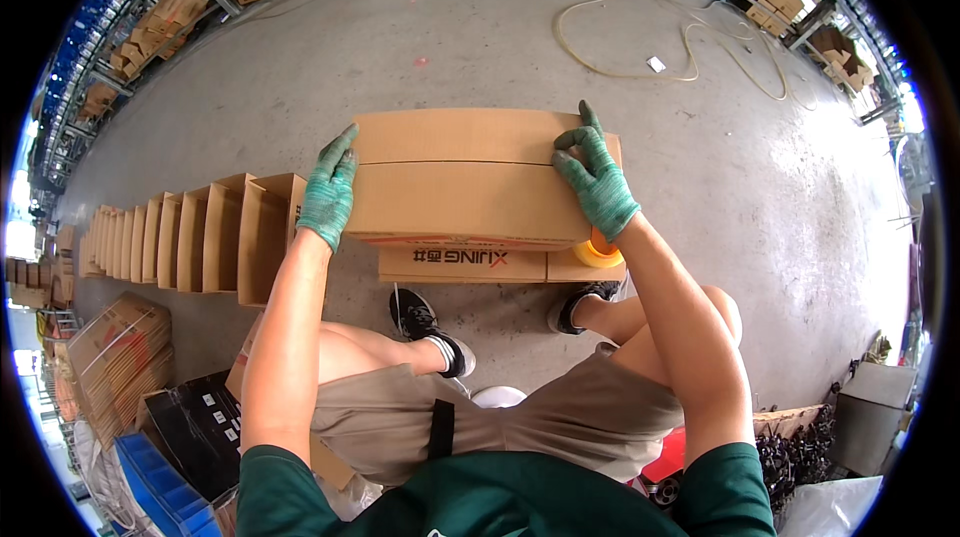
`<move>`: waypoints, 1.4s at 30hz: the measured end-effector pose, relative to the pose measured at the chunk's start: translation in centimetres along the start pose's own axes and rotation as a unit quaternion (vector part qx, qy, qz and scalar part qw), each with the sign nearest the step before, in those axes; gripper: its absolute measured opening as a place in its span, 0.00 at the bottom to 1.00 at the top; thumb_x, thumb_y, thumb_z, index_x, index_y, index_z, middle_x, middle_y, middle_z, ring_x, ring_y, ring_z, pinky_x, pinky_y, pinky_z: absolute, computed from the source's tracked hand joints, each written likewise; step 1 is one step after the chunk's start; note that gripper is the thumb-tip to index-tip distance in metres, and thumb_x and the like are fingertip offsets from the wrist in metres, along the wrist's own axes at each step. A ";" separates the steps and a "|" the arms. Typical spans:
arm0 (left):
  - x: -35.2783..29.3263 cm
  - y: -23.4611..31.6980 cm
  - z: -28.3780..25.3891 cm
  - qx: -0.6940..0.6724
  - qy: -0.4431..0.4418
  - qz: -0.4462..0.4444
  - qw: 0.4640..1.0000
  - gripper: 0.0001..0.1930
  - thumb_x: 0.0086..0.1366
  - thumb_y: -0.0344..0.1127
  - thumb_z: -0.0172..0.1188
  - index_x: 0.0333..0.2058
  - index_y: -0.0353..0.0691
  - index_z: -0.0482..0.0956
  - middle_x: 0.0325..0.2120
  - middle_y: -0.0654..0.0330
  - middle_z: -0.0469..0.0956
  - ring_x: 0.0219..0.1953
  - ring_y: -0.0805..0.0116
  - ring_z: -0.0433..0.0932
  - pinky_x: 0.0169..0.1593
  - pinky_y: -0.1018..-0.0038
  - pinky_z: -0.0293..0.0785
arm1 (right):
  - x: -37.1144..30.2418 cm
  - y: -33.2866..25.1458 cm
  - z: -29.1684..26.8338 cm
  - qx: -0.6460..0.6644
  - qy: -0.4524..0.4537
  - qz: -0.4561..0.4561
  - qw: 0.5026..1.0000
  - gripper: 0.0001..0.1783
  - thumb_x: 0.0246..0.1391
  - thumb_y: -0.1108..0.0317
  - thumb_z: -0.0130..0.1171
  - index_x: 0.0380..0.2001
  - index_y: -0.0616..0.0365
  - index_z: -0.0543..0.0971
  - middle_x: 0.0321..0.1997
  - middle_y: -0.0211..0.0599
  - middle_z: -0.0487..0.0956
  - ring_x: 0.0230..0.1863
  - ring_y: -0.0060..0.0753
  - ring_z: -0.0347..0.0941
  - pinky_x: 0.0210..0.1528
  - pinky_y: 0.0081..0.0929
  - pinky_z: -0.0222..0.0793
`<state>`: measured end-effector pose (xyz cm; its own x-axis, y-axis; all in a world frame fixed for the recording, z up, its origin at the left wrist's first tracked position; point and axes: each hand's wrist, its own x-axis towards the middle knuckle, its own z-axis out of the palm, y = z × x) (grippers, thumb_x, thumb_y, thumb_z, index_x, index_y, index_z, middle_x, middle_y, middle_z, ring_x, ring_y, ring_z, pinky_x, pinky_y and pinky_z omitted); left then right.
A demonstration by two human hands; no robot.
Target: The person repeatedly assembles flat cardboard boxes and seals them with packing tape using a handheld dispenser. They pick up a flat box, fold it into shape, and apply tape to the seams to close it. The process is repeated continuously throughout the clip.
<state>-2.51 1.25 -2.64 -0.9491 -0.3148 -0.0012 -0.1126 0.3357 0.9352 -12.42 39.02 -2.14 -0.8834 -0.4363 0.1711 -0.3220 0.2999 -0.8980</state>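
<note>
A closed brown cardboard box [460,199] is in front of me, its two top flaps meeting along a seam. My left hand [331,189], in a green glove, grips its left end, the fingers along the upper edge. At the right end my right hand [597,175], gloved too, has its thumb and fingers over the top corner. The box is above another flat-lying cardboard box [460,265] with dark and red print on its side. On that lower box, beside my right wrist, is a yellow-orange roll of tape [597,253], partly hidden by the upper box.
To the left stands a long row of open cardboard boxes [222,237]. Flattened cartons [122,362], a black box [200,427] and a blue bin [160,487] are at lower left. A pale hose [570,47] snakes over the far floor. Dark metal parts [795,452] lie at lower right.
</note>
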 end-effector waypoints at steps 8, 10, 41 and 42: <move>-0.5 1.0 0.4 0.027 0.007 -0.041 0.999 0.21 0.77 0.38 0.49 0.66 0.54 0.69 0.67 0.60 0.65 0.69 0.66 0.62 0.71 0.69 0.57 | -0.3 -1.4 0.4 -0.052 -0.035 0.034 0.997 0.26 0.64 0.73 0.54 0.65 0.45 0.71 0.81 0.47 0.34 0.80 0.50 0.41 0.72 0.36 0.57; -0.6 1.3 0.4 0.047 0.005 -0.049 0.998 0.21 0.77 0.38 0.49 0.67 0.53 0.68 0.67 0.59 0.65 0.68 0.65 0.63 0.71 0.69 0.59 | -0.4 -1.0 0.0 -0.026 -0.002 0.026 0.999 0.26 0.65 0.72 0.53 0.65 0.43 0.70 0.81 0.47 0.40 0.79 0.49 0.45 0.71 0.36 0.59; -0.3 0.0 0.9 0.226 0.075 0.080 0.968 0.18 0.73 0.35 0.52 0.59 0.44 0.75 0.53 0.49 0.77 0.52 0.48 0.76 0.57 0.60 0.72 | 5.7 -9.6 -3.6 0.047 -0.146 -0.002 0.988 0.22 0.59 0.56 0.60 0.46 0.63 0.81 0.38 0.37 0.82 0.41 0.26 0.76 0.48 0.27 0.73; -0.4 0.0 1.0 0.230 0.081 0.090 0.966 0.18 0.73 0.36 0.51 0.59 0.44 0.75 0.53 0.49 0.77 0.53 0.48 0.75 0.58 0.60 0.72 | 6.0 -9.1 -2.7 0.036 -0.162 -0.009 0.986 0.23 0.58 0.53 0.62 0.46 0.63 0.81 0.37 0.37 0.82 0.41 0.26 0.77 0.47 0.27 0.74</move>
<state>-2.44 2.29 -3.04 -0.9112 -0.3374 0.2365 -0.1046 0.7447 0.6592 -15.69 35.91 8.17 -0.7189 -0.6926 0.0586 -0.3007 0.2339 -0.9246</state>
